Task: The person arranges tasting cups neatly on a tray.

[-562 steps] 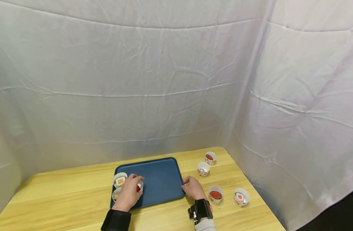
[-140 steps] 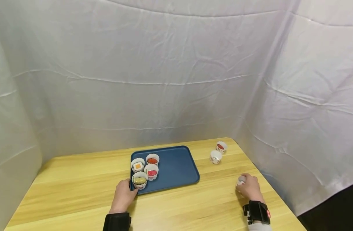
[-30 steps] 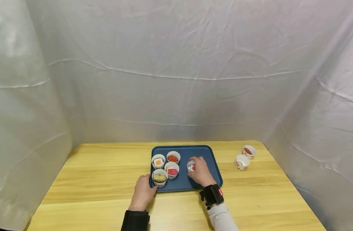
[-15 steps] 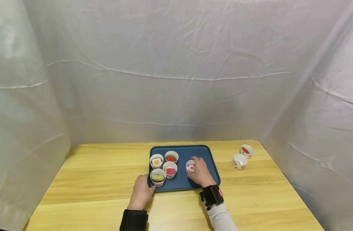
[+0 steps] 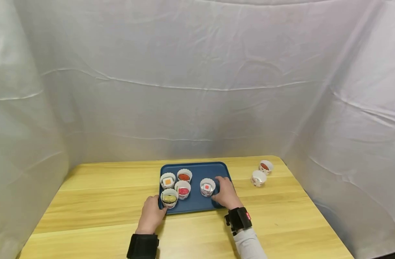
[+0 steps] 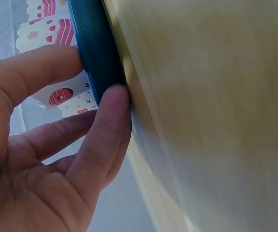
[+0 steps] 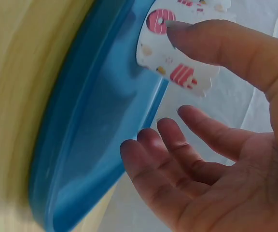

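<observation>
A blue tray (image 5: 197, 208) lies on the wooden table. My left hand (image 5: 151, 214) grips its near left corner, thumb at the rim and fingers along the outer side in the left wrist view. On the tray's right half stands a patterned paper baking cup (image 5: 206, 193) holding a white piece with a red square. Just right of that cup is my right hand (image 5: 227, 194), fingers apart and nothing held; the right wrist view shows the thumb (image 7: 201, 42) overlapping the cup. Several cups fill the tray's left side, with orange-topped white, red, pink and yellow (image 5: 169, 198) pieces inside.
Two more paper cups stand on the table right of the tray: one with a red piece (image 5: 264, 167) behind, and a white-looking one (image 5: 258, 178) in front. Pale cloth (image 5: 191, 90) hangs behind the table and along both sides.
Over the clip, cups have gathered on the tray; the red-square cup came from the table's right side. In the last half second my right hand has let go of it and drawn right.
</observation>
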